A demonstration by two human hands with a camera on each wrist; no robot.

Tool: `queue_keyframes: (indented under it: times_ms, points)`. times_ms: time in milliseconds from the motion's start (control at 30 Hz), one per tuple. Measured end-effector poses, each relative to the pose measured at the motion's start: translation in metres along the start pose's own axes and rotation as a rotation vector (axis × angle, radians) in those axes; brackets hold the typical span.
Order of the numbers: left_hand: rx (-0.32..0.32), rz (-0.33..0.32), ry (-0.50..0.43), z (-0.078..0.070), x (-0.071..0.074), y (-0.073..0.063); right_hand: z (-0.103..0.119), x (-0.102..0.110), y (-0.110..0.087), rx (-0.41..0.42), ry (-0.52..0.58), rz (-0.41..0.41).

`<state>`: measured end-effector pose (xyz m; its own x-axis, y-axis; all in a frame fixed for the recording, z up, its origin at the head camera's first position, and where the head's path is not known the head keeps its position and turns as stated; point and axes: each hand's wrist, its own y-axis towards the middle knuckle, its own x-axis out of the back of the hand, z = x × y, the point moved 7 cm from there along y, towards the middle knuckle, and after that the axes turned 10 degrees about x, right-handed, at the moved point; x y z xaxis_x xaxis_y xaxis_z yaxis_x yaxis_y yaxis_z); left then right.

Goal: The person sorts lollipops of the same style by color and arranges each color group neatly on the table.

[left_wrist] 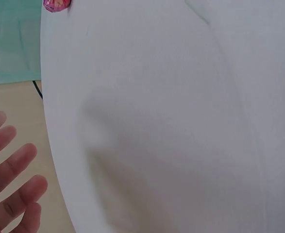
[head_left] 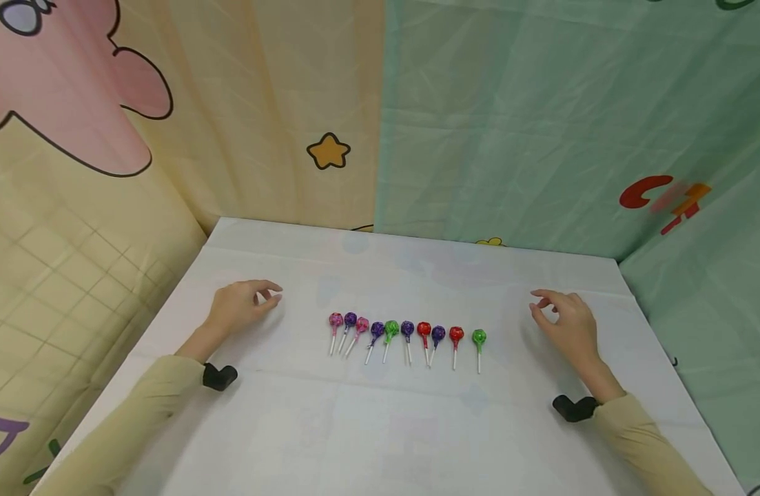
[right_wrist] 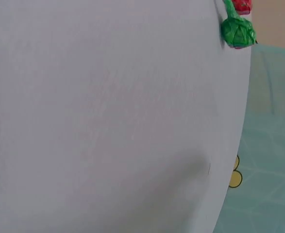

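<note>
A row of several wrapped lollipops lies across the middle of the white table, sticks toward the person. At its left end is a pink lollipop (head_left: 335, 320), beside a purple lollipop (head_left: 350, 319); a green lollipop (head_left: 479, 337) ends the row on the right, next to a red lollipop (head_left: 457, 334). My left hand (head_left: 243, 305) hovers left of the row, fingers loosely bent, holding nothing. To the right of the row, my right hand (head_left: 568, 324) is held over the table with thumb and fingertips apart and nothing between them. The green wrapper (right_wrist: 238, 33) shows large in the right wrist view.
The white table (head_left: 380, 427) has its far edge against a yellow curtain (head_left: 262, 138) and a green curtain (head_left: 510, 124). Black wrist mounts (head_left: 220, 377) sit on both forearms, just above the tabletop.
</note>
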<state>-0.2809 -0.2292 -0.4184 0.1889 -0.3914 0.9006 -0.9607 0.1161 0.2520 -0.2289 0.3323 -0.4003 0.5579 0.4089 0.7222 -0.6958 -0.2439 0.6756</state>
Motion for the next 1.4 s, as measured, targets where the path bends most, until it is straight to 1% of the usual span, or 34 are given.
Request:
queue_keyframes:
  times_ms: [167,267,467,767,900,1033,1233,1400]
  points:
    - [-0.005,-0.023,-0.038,-0.01,-0.002,-0.002,0.015,-0.005,0.003,0.007,0.022,-0.016]
    - [-0.002,-0.025,-0.063,-0.016,-0.005,-0.003,0.024,-0.008,0.005,0.007,0.041,-0.017]
    - [0.001,-0.02,-0.104,-0.029,-0.008,-0.004,0.04,-0.017,0.008,-0.01,0.083,0.009]
    - [0.046,0.078,-0.151,-0.043,-0.023,-0.003,0.057,-0.03,0.011,-0.049,0.148,0.048]
    - [0.048,0.095,-0.179,-0.048,-0.027,-0.003,0.065,-0.035,0.013,-0.06,0.182,0.076]
    - [0.053,0.116,-0.226,-0.052,-0.031,-0.003,0.073,-0.041,0.014,-0.088,0.244,0.112]
    - [0.062,0.168,-0.282,-0.062,-0.039,-0.002,0.086,-0.056,0.018,-0.155,0.324,0.183]
    - [0.068,0.202,-0.325,-0.067,-0.043,-0.002,0.096,-0.067,0.021,-0.19,0.398,0.22]
